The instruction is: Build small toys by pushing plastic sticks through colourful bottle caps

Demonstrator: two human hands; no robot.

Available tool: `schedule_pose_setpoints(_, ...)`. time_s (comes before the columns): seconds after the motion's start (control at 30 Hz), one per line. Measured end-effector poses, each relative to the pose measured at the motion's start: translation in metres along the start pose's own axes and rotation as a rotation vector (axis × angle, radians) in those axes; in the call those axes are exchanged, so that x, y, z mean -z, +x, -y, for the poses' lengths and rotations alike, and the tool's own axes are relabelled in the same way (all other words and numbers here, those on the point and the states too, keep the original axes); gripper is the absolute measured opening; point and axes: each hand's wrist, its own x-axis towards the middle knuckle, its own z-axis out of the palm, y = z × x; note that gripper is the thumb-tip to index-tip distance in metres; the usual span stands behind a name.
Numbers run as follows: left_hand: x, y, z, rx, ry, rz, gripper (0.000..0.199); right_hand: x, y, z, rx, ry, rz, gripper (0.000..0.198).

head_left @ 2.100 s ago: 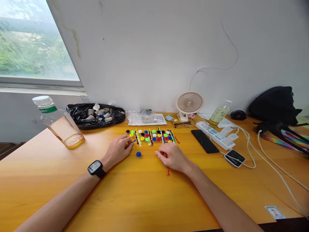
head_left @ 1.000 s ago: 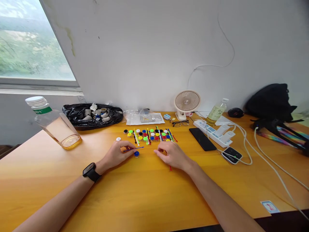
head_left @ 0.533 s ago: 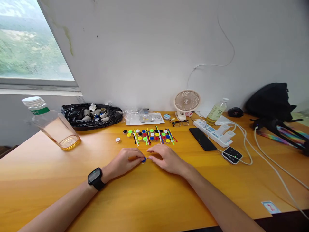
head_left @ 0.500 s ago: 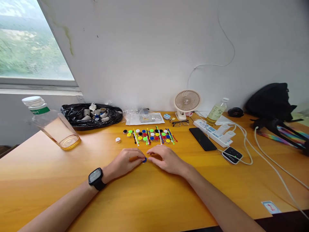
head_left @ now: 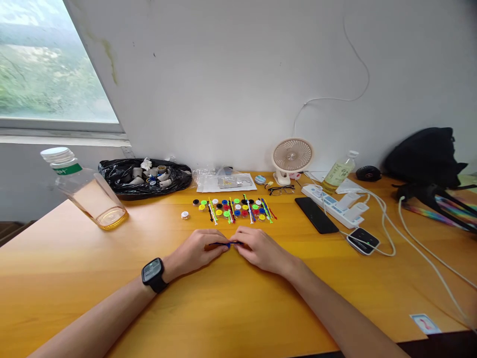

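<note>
My left hand (head_left: 197, 251), with a black watch (head_left: 152, 271) on its wrist, pinches at a small blue disc (head_left: 228, 246). My right hand (head_left: 261, 249) faces it, thumb and fingers closed on a thin dark-blue stick (head_left: 236, 242) at the disc. The fingers partly hide both pieces, and whether they are joined I cannot tell. Beyond my hands lie several round pieces in black, green, white, blue, red and yellow (head_left: 217, 213), with thin coloured arrow-shaped sticks (head_left: 250, 209) among them. One white round piece (head_left: 185, 215) sits apart to the left.
A large bottle (head_left: 93, 191) stands left, near a black plastic bag (head_left: 112, 171) of scraps. A fan (head_left: 292, 155), glasses (head_left: 281, 190), dark phone (head_left: 316, 215), power strip (head_left: 331, 205) and smaller bottle (head_left: 340, 173) are at back and right. White cables (head_left: 428, 258) run along the right side.
My right fingers have moved in against the left ones and closed on the stick. More of the stick shows between my hands. The whole view has shifted slightly.
</note>
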Motion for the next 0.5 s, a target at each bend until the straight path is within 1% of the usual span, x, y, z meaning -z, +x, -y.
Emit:
schedule_pose_setpoints(0.07,0.000,0.000,0.000,0.016,0.009,0.002,0.024,-0.002,-0.001,-0.001,0.000,0.026,0.002,0.025)
schedule_pose_setpoints(0.13,0.001,0.001,0.000,0.030,0.010,0.002,0.023,-0.004,-0.001,-0.002,0.015,0.006,-0.017,0.021)
schedule_pose_setpoints(0.33,0.001,0.001,-0.001,0.030,-0.006,0.011,0.020,-0.011,0.001,-0.005,0.138,-0.216,-0.052,0.023)
schedule_pose_setpoints(0.43,0.001,0.000,-0.001,0.018,0.018,0.014,0.020,-0.013,0.002,-0.007,0.202,-0.318,-0.078,0.025)
schedule_pose_setpoints(0.5,0.001,0.000,-0.001,0.008,0.047,0.011,0.021,-0.014,0.003,-0.009,0.220,-0.361,-0.094,0.025)
